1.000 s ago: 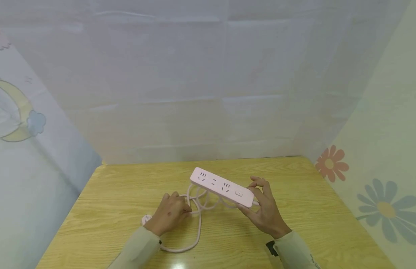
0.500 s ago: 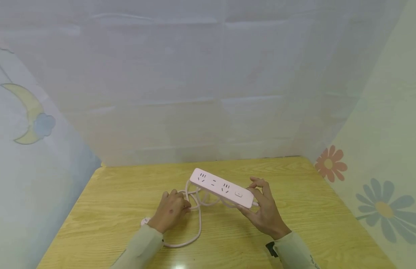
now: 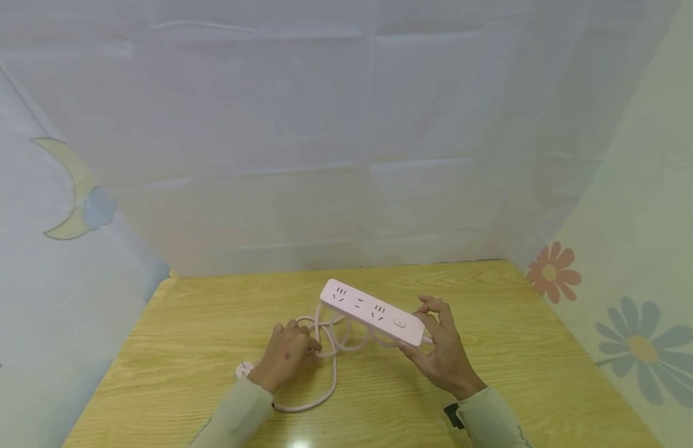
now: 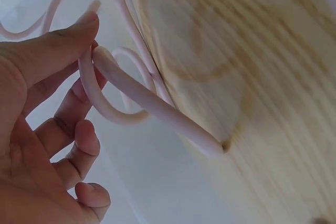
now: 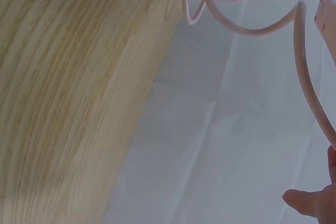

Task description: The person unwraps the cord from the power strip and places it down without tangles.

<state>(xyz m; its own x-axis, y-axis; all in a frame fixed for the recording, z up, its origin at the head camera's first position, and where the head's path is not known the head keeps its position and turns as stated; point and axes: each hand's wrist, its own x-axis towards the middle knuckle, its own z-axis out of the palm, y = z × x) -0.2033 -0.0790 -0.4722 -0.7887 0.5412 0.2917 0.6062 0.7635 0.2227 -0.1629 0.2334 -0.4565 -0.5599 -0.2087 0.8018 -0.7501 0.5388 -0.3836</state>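
A pale pink power strip (image 3: 374,312) hangs tilted above the table, its sockets and switch facing up. My right hand (image 3: 443,351) grips its right end between thumb and fingers; only a little of that hand shows in the right wrist view. The strip's looped cord (image 3: 334,373) runs beneath it toward the left. My left hand (image 3: 287,354) pinches the cord between thumb and index finger, as the left wrist view shows, where the other fingers curl loosely. Just left of that hand lies the plug (image 3: 244,369), prongs up, on the table.
The wooden table (image 3: 492,373) ends at a pale cloth wall (image 3: 346,205) behind it. Side curtains carry a moon (image 3: 72,193) on the left and flowers (image 3: 643,350) on the right.
Both hands keep their holds and stay almost in place. The cord loops near my left hand have shifted slightly, and the power strip has moved a touch to the right.
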